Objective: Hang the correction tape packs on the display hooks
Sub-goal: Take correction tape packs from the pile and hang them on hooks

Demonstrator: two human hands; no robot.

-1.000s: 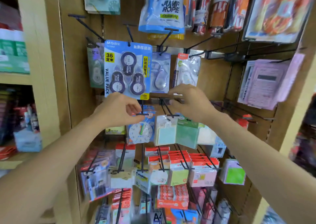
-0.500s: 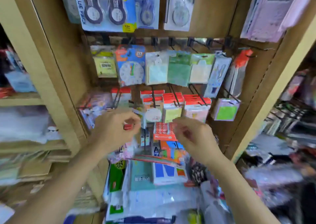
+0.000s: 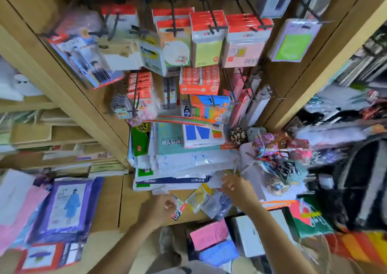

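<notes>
Me: Both hands have dropped from the hanging rows to the wooden ledge (image 3: 132, 200) at six o'clock, and my gaze has tipped down with them.

Friend: Where are the correction tape packs (image 3: 206, 201)?

Me: Loose on that ledge, between my hands, just below a paper stack (image 3: 178, 169).

Friend: And your fingers?

Me: My right hand (image 3: 235, 189), at three o'clock of the packs, has straight, slightly spread fingers. My left hand (image 3: 158, 209), at nine o'clock, curls beside a small red-and-white pack (image 3: 179, 208); through the blur I cannot tell if it pinches it. Display hooks (image 3: 173, 25) at twelve o'clock carry sticky note packs (image 3: 207, 43).
</notes>
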